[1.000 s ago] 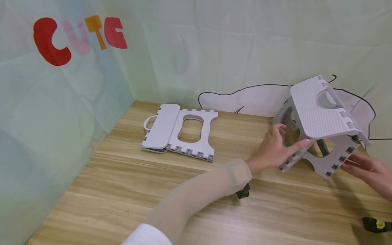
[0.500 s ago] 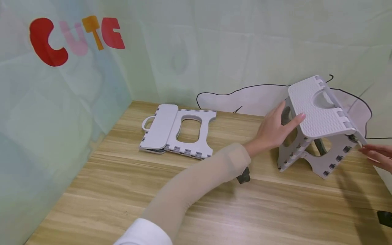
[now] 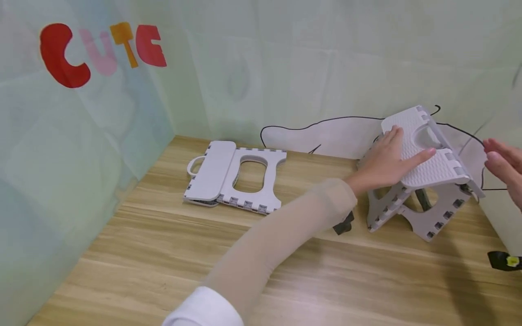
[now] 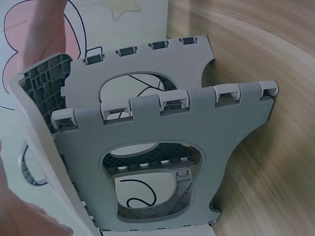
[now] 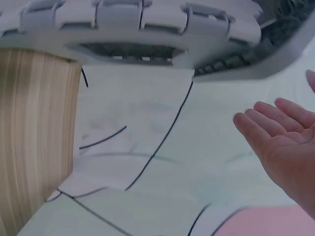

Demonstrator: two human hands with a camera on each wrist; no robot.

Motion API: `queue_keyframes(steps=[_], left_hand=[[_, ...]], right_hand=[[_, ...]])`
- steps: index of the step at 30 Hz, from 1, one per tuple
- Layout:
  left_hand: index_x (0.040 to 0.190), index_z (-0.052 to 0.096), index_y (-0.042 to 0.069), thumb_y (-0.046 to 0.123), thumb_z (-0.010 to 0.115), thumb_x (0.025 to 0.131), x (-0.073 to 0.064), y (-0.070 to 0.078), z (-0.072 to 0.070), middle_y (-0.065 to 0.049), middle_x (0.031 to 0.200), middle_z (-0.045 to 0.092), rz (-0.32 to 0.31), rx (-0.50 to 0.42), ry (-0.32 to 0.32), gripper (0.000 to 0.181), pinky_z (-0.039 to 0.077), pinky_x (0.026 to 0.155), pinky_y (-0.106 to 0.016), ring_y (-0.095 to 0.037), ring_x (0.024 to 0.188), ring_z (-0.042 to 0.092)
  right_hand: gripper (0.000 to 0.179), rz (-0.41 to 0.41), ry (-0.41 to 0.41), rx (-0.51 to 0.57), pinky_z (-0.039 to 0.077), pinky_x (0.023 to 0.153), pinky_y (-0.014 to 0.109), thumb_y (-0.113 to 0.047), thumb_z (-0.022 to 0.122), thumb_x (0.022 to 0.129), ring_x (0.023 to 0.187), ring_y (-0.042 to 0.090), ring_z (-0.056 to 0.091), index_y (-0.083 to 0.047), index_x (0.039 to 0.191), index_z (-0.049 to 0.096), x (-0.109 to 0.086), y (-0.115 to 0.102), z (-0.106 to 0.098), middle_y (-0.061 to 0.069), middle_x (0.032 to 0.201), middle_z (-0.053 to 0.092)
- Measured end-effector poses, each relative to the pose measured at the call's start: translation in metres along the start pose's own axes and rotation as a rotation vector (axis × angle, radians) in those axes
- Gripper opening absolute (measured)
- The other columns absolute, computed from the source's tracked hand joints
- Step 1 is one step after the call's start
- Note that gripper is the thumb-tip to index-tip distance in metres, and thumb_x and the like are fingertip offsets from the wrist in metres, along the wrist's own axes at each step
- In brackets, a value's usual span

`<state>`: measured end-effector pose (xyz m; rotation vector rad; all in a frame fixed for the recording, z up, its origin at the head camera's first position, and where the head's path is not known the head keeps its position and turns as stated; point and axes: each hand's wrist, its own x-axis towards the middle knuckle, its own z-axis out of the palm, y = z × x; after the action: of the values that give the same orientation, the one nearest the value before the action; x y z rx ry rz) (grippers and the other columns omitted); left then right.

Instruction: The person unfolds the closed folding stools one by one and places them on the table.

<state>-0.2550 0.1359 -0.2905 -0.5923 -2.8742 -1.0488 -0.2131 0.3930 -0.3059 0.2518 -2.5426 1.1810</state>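
An unfolded white and grey folding step stool (image 3: 436, 165) stands on its legs at the right of the head view. Its textured top slopes down in two halves. My left hand (image 3: 385, 158) rests on the near left part of that top, fingers straight and thumb spread. My right hand (image 3: 505, 170) is held off to the right of the stool, apart from it, its fingers straight. The right wrist view shows this right hand (image 5: 290, 147) with palm up and nothing in it. In the left wrist view, the stool's grey leg panel (image 4: 142, 123) fills the middle.
A second folding stool (image 3: 212, 170) lies folded flat on the wooden table (image 3: 163, 253), left of the first. Fabric walls (image 3: 310, 68) stand behind and at the left, with coloured letters. The table's right edge runs just past the standing stool.
My left hand has moved from the stool's leg side up onto its top. The right hand has gone from the leg to the top's edge, then away and up. The stool barely shifts.
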Motion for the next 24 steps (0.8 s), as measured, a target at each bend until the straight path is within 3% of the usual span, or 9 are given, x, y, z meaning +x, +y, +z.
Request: queue_keyframes(steps=[3, 7, 9, 11, 12, 14, 15, 22, 24], left_hand=[[0.161, 0.005, 0.021, 0.072, 0.034, 0.096, 0.007, 0.006, 0.006, 0.013, 0.164, 0.005, -0.016, 0.043, -0.018, 0.087, 0.01, 0.113, -0.014, 0.001, 0.147, 0.002], [0.161, 0.004, 0.023, 0.074, 0.031, 0.095, 0.015, 0.014, 0.01, 0.014, 0.164, 0.002, -0.039, 0.098, -0.03, 0.088, 0.01, 0.114, -0.015, 0.0, 0.147, -0.001], [0.161, 0.003, 0.024, 0.076, 0.028, 0.094, 0.018, 0.018, 0.012, 0.013, 0.164, 0.0, -0.055, 0.138, -0.043, 0.088, 0.01, 0.114, -0.016, -0.001, 0.147, -0.002], [0.161, 0.002, 0.024, 0.078, 0.025, 0.093, 0.021, 0.021, 0.015, 0.012, 0.164, -0.002, -0.071, 0.178, -0.058, 0.089, 0.008, 0.115, -0.016, -0.002, 0.148, -0.003], [0.161, 0.001, 0.024, 0.079, 0.023, 0.092, 0.022, 0.022, 0.017, 0.012, 0.164, -0.002, -0.081, 0.195, -0.066, 0.09, 0.008, 0.115, -0.016, -0.003, 0.148, -0.004], [0.16, 0.0, 0.023, 0.08, 0.019, 0.091, 0.023, 0.025, 0.02, 0.011, 0.165, -0.003, -0.101, 0.225, -0.077, 0.092, 0.005, 0.115, -0.015, -0.003, 0.148, -0.005], [0.16, 0.0, 0.022, 0.081, 0.018, 0.091, 0.024, 0.026, 0.022, 0.011, 0.165, -0.003, -0.11, 0.238, -0.075, 0.092, 0.004, 0.115, -0.015, -0.003, 0.148, -0.006], [0.16, 0.0, 0.019, 0.082, 0.01, 0.088, 0.031, 0.03, 0.032, 0.007, 0.165, -0.005, -0.136, 0.296, -0.039, 0.096, 0.0, 0.116, -0.018, -0.006, 0.148, -0.008], [0.16, 0.0, 0.019, 0.081, 0.008, 0.089, 0.032, 0.029, 0.033, 0.005, 0.165, -0.005, -0.13, 0.309, -0.034, 0.095, -0.001, 0.116, -0.019, -0.007, 0.148, -0.009]], right_hand=[[0.058, 0.046, -0.091, -0.056, 0.006, 0.119, 0.04, -0.029, 0.035, 0.11, 0.151, 0.024, 0.008, -0.019, 0.161, 0.01, 0.012, -0.015, 0.008, -0.003, 0.165, 0.01], [0.06, 0.042, -0.185, -0.119, 0.004, 0.112, 0.067, -0.033, 0.034, 0.11, 0.147, 0.044, 0.003, -0.015, 0.161, 0.007, 0.026, -0.025, 0.016, 0.009, 0.165, 0.004], [0.058, 0.019, -0.209, -0.146, 0.018, 0.116, 0.059, -0.031, 0.035, 0.11, 0.146, 0.04, 0.022, -0.013, 0.16, 0.012, 0.032, -0.028, 0.018, 0.02, 0.164, 0.012], [0.056, 0.002, -0.225, -0.162, 0.036, 0.111, 0.034, -0.03, 0.034, 0.11, 0.13, 0.022, 0.043, -0.012, 0.16, 0.017, 0.035, -0.029, 0.02, 0.028, 0.159, 0.019], [0.056, 0.0, -0.228, -0.168, 0.042, 0.1, 0.022, -0.03, 0.035, 0.109, 0.115, 0.013, 0.048, -0.012, 0.16, 0.019, 0.036, -0.029, 0.02, 0.031, 0.157, 0.022], [0.055, 0.001, -0.23, -0.183, 0.038, 0.074, 0.004, -0.031, 0.035, 0.109, 0.09, 0.001, 0.042, -0.012, 0.159, 0.021, 0.038, -0.029, 0.021, 0.035, 0.153, 0.026], [0.055, 0.0, -0.229, -0.18, 0.033, 0.064, 0.001, -0.031, 0.035, 0.109, 0.083, -0.003, 0.038, -0.011, 0.159, 0.021, 0.039, -0.029, 0.021, 0.036, 0.152, 0.027], [0.053, -0.003, -0.247, -0.155, 0.036, 0.064, 0.002, -0.029, 0.032, 0.11, 0.082, -0.007, 0.041, -0.012, 0.159, 0.02, 0.038, -0.027, 0.022, 0.034, 0.156, 0.02], [0.053, -0.004, -0.253, -0.144, 0.04, 0.063, 0.005, -0.03, 0.031, 0.11, 0.08, -0.008, 0.044, -0.014, 0.159, 0.019, 0.038, -0.026, 0.022, 0.029, 0.156, 0.026]])
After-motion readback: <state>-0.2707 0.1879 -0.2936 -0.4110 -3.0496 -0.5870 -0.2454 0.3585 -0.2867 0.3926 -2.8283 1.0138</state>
